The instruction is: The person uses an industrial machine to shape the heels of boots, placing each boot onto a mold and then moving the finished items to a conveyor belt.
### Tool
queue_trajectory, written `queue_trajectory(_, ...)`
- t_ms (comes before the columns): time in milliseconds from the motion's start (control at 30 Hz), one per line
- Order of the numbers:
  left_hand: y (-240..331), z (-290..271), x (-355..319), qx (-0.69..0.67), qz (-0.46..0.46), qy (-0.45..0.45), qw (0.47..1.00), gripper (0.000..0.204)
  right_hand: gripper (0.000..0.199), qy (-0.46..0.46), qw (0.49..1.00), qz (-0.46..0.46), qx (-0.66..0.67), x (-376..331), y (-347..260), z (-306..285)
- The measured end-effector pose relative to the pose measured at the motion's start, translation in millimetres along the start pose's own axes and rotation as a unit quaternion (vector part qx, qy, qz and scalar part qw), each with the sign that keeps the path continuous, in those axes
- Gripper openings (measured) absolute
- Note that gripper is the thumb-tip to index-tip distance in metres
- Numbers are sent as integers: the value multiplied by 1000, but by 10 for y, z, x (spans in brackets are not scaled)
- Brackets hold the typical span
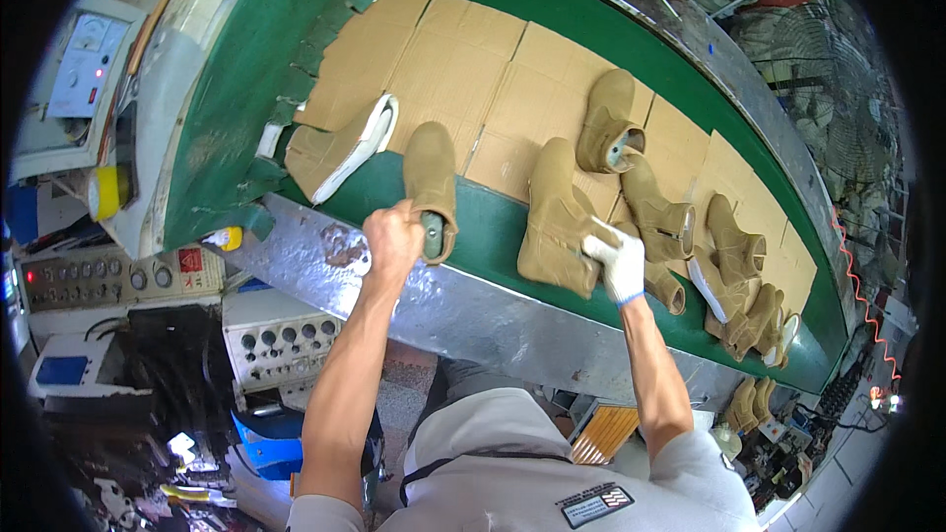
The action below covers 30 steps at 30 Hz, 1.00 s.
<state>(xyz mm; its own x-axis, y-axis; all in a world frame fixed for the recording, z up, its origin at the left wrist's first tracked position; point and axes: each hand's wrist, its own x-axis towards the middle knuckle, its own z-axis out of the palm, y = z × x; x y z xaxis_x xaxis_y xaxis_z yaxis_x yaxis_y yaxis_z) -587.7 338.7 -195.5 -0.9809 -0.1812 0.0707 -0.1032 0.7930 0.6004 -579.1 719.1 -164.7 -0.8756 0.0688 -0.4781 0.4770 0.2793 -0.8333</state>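
Note:
My bare left hand (394, 238) is closed at the collar of a tan boot (430, 163), whose open top faces me and shows a greenish form inside. In a white glove, my right hand (619, 258) grips the edge of a second tan boot (554, 227), which lies tilted with its toe pointing away. The glove hides part of that boot's shaft. To the left, a tan boot with a white sole (340, 150) rests on its side. Beyond my right hand lies another tan boot (606, 118), also with a form inside.
Several more tan boots (729, 236) crowd the right end of the green conveyor belt (483, 182), which is partly covered by cardboard (512, 59). A metal ledge (473, 300) runs along the near side. At left stand a green-curtained housing (236, 89) and a knobbed control panel (286, 345).

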Motion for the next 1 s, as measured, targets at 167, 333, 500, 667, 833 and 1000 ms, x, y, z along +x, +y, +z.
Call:
queue_trajectory(167,484,597,327,-29,67,-13,997,8,54,35,968,81,235,-753,-411,-219)
queue_trajectory(333,444,956,207,26,31,-159,987,18,58,29,969,108,220,-923,-359,-197)
queue_trajectory(500,368,699,68,-103,-46,-181,977,21,62,-28,960,74,268,-913,-401,-29)
queue_trajectory(667,402,-88,43,-385,-330,-144,850,12,60,-86,956,59,275,-884,-709,172)
queue_trajectory(833,362,-822,-177,-405,-324,-47,853,37,59,-149,947,28,284,-864,-865,432)
queue_trajectory(1000,590,-1419,-343,-360,-263,50,894,43,56,-236,915,64,320,-898,-970,679)
